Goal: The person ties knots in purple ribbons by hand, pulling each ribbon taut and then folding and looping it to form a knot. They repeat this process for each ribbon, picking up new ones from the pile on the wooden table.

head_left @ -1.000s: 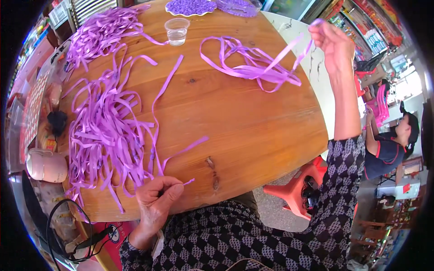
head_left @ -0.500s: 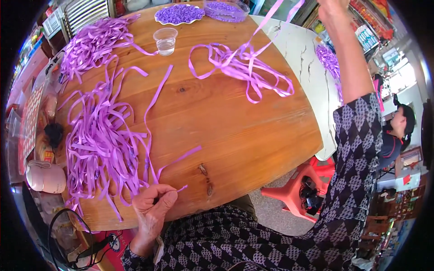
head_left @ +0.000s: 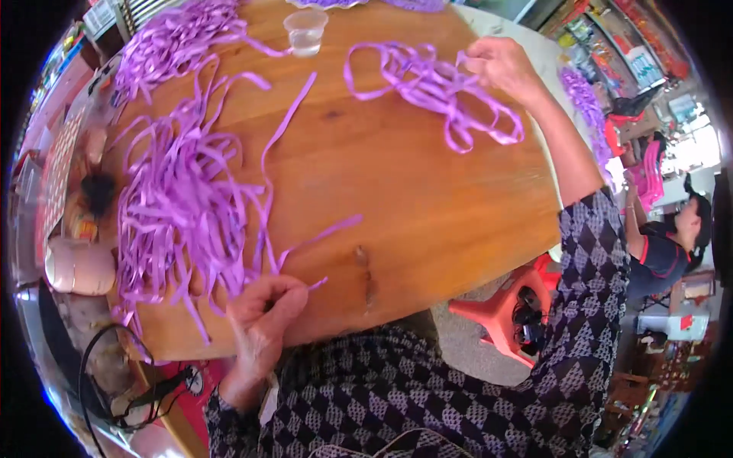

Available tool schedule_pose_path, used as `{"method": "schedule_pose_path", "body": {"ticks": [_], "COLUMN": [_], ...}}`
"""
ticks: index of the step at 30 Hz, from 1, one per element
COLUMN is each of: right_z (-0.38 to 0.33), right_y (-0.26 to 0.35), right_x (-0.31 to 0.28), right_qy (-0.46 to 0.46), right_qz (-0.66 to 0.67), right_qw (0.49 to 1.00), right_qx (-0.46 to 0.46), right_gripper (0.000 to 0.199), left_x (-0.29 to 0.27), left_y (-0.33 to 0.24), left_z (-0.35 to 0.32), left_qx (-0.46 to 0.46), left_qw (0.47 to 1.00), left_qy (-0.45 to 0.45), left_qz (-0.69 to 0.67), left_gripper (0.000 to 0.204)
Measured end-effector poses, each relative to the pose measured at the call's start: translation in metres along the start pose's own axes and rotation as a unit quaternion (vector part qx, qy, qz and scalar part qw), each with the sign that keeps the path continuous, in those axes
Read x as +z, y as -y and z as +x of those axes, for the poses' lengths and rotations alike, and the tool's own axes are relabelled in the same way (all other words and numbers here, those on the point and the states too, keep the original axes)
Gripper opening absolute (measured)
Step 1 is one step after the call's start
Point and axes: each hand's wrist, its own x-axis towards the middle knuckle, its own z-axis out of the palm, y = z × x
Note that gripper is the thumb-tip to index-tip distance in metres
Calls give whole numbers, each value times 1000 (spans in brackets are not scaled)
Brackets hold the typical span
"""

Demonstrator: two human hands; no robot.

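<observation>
"In the head view, what is the left hand (head_left: 263,319) doing?"

"It sits at the lower left of the frame, thumb and finger closed in a narrow pinch. A short ribbon end (head_left: 318,283) pokes out past the fingertips."

"And the right hand (head_left: 504,69)?"

"Upper right, over the far side of the wooden table (head_left: 412,206). Its grip is narrow too, with a bit of purple ribbon (head_left: 460,58) showing at the fingertips."

"Is that bit part of the looped ribbon (head_left: 420,91)?"

"I can't tell where it joins. The loops lie on the table right beside that hand, above and right of the frame's middle."

"Where's the rest?"

"A big ribbon pile (head_left: 183,198) covers the left of the frame, just above the left hand. Another heap (head_left: 179,42) is at the upper left, near a clear cup (head_left: 305,34) at the top."
</observation>
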Motion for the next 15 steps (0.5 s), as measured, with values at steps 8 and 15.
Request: {"method": "schedule_pose_path", "body": {"ticks": [8, 15], "right_z": [-116, -162], "right_y": [161, 231], "right_x": [65, 104], "right_qy": [-24, 139], "right_qz": [162, 456], "right_qw": [967, 844], "right_qx": [-196, -245], "right_gripper": [22, 37], "left_x": [-11, -12], "left_y": [11, -11], "left_z": [-7, -28], "left_qx": [55, 199], "left_qw": [998, 980], "left_qy": [-1, 12], "left_qz": [-31, 16], "left_gripper": [12, 9]}}
